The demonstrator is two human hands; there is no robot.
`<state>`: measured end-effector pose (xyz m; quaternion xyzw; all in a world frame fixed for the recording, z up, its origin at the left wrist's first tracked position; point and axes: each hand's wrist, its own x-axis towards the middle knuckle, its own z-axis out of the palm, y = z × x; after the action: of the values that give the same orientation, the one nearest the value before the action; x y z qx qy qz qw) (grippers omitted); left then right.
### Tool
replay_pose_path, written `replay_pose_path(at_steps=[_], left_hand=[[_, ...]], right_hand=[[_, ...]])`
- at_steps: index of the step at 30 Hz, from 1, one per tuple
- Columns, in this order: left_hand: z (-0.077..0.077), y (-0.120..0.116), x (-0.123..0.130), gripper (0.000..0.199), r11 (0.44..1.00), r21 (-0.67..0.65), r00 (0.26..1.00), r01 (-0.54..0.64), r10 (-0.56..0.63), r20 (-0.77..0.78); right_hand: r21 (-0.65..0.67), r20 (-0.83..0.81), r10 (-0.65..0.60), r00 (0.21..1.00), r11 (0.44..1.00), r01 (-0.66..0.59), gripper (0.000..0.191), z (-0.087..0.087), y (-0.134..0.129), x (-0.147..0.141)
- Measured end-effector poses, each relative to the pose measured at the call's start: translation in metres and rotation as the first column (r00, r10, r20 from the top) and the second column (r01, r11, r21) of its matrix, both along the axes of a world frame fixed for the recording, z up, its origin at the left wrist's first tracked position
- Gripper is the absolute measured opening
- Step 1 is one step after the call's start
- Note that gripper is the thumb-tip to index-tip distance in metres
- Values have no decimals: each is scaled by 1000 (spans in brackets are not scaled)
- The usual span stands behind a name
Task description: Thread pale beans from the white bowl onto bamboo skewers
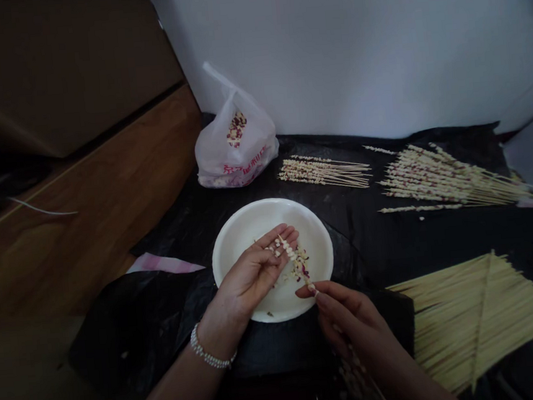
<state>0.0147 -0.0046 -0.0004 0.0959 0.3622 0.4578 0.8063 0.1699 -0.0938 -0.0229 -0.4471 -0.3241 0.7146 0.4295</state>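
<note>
Over a white bowl (228, 272), my left hand (258, 263) is palm up, fingers stretched out, with several small pale pieces lying on the palm. My right hand (346, 311) is closed in a pinch on a thin skewer (289, 249) threaded with small pale and dark red pieces. The skewer's tip points up and left and lies over my left fingers. More loose pieces (300, 265) are in the bowl below. Beneath my right hand, further threaded skewers (356, 376) show dimly; what holds them is hidden.
A tied white plastic bag (238, 143) of pieces stands behind the bowl. Threaded skewers lie in a small group (322, 172) and a larger pile (437, 179) on black plastic sheeting (357, 229). Bare sticks (482, 318) are stacked at the right. A wall rises behind.
</note>
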Motion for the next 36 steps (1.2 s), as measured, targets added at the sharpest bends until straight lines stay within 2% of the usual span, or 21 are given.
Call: replay_pose_path(at_steps=[3, 7, 14, 21, 36], left_hand=[[-5, 0, -1, 56, 998, 43, 999, 37, -36, -12], [-9, 2, -1, 49, 998, 59, 1000, 7, -6, -9], [-3, 2, 0, 36, 999, -13, 999, -40, 39, -36], [-4, 4, 3, 16, 985, -73, 987, -158, 156, -35], [-5, 3, 3, 21, 986, -43, 986, -163, 162, -35]], right_hand=[[3, 11, -7, 1000, 1000, 7, 28, 0, 1, 0], [8, 17, -13, 1000, 1000, 13, 31, 2, 1, -1], [-4, 13, -14, 1000, 1000, 14, 30, 0, 0, -1], [0, 23, -20, 1000, 1000, 20, 30, 3, 1, -1], [0, 12, -17, 1000, 1000, 17, 29, 4, 0, -1]])
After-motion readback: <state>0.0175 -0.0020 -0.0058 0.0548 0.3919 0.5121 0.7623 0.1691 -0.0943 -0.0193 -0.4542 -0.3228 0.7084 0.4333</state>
